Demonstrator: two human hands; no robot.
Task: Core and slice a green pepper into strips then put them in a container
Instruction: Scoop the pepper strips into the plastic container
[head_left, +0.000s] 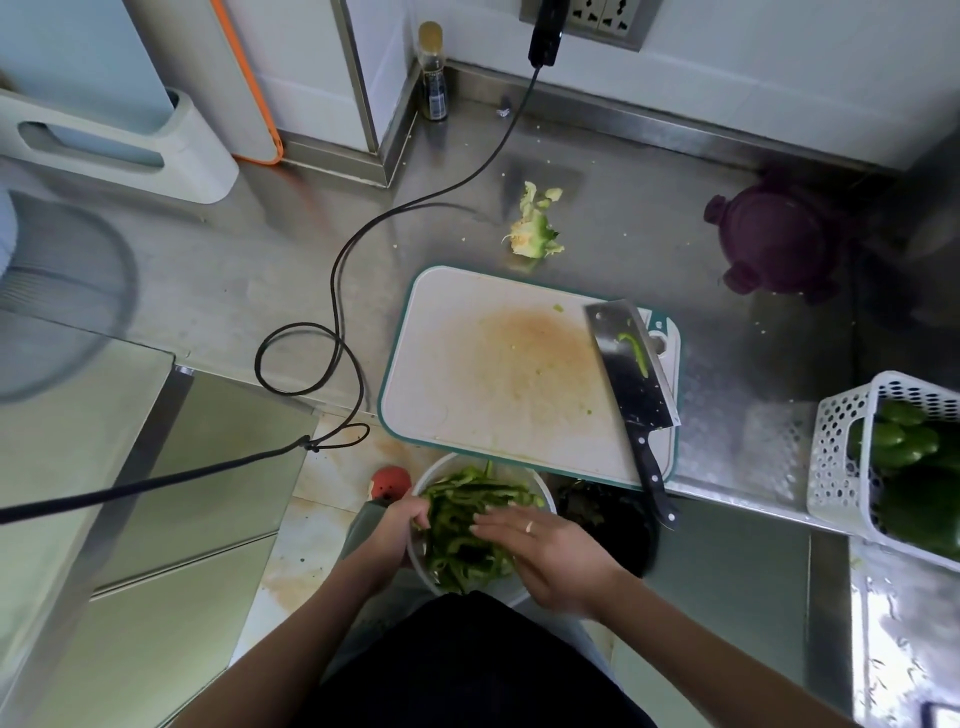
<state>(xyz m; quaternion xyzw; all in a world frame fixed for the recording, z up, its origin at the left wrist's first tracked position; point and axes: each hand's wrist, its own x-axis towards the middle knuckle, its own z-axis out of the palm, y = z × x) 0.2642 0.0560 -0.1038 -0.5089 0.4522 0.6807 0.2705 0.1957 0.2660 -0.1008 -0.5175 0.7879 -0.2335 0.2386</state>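
A clear round container (435, 470) full of green pepper strips (460, 525) is held below the front edge of the counter. My left hand (397, 530) grips its left rim. My right hand (545, 556) lies flat over the strips with fingers spread, holding nothing. The white cutting board (493, 374) with a teal rim lies on the steel counter, bare apart from small bits. A cleaver (631, 384) rests across the board's right side, with one pepper strip (636, 351) stuck on its blade. The pepper core (535, 228) lies on the counter behind the board.
A purple lid (774, 239) lies at the back right. A white perforated basket (841, 457) with whole green peppers (904, 441) stands at the right edge. A black cable (343, 291) loops left of the board. A small bottle (432, 73) stands in the back corner.
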